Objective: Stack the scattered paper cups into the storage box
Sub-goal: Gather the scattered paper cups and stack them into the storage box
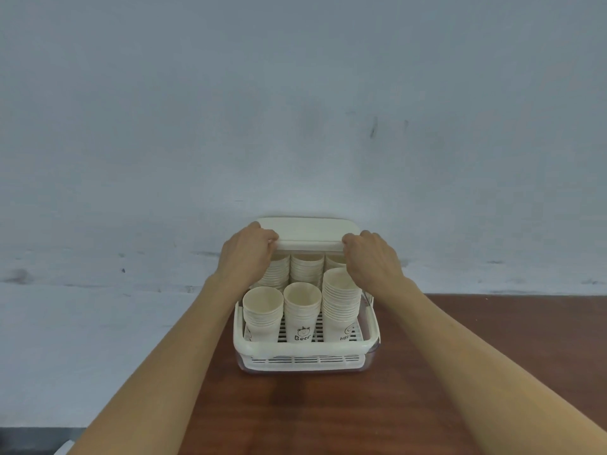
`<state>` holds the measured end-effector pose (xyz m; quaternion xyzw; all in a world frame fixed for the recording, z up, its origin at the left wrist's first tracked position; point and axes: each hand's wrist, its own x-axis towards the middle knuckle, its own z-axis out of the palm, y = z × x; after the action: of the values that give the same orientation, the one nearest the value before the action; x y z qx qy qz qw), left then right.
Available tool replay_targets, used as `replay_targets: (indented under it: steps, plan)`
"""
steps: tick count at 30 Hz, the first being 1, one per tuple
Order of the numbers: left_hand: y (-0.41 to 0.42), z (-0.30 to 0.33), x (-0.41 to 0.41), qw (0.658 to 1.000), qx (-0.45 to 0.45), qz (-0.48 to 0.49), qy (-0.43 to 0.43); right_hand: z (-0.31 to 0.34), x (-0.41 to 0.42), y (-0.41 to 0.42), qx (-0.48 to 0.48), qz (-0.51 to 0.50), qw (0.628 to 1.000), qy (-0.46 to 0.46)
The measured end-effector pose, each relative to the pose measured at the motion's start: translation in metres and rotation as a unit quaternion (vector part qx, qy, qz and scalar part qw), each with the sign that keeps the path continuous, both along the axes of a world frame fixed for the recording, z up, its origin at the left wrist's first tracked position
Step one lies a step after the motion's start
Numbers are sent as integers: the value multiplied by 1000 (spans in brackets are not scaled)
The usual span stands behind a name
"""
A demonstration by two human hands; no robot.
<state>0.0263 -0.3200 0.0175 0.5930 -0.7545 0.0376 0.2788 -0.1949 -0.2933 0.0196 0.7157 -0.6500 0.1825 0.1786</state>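
A cream storage box (305, 348) with a slotted tray floor stands on the brown table. Inside it stand several stacks of cream paper cups (302, 310), upright with mouths up; one front cup reads "Bear". The box's cream lid (310, 233) is raised over the back of the box, tilted up. My left hand (248, 251) grips the lid's front edge at its left corner. My right hand (371, 256) grips the same edge at its right corner. The back row of cups is partly hidden by the lid and my hands.
The wooden table (460, 339) runs from the box toward the right and front; its left edge lies just left of the box. A pale wall (295, 110) rises right behind the box. Grey floor (29, 438) shows at the lower left.
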Motion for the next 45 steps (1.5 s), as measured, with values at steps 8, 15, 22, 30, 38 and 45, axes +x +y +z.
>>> replay_targets:
  steps: [8, 15, 22, 30, 38, 45]
  plan:
    - [-2, 0, 0, 1000, -1, -2, 21, -2, 1, 0, 9, 4, 1000, -27]
    - [9, 3, 0, 1000, -5, -13, -12, -5, -1, 6, -12, 13, 1000, -26]
    - [30, 1, 3, 1000, 13, -22, -9, -11, -3, 25, -23, 23, 999, -37]
    - [53, -9, 5, 999, 28, -36, -6, -23, -3, 49, -12, 33, 999, -31]
    - [72, -27, 6, 998, 50, -37, 1, -43, -3, 69, -4, 31, 999, -15]
    - [82, -48, 6, 998, 47, -45, -2, -58, -1, 85, 5, 33, 999, -12]
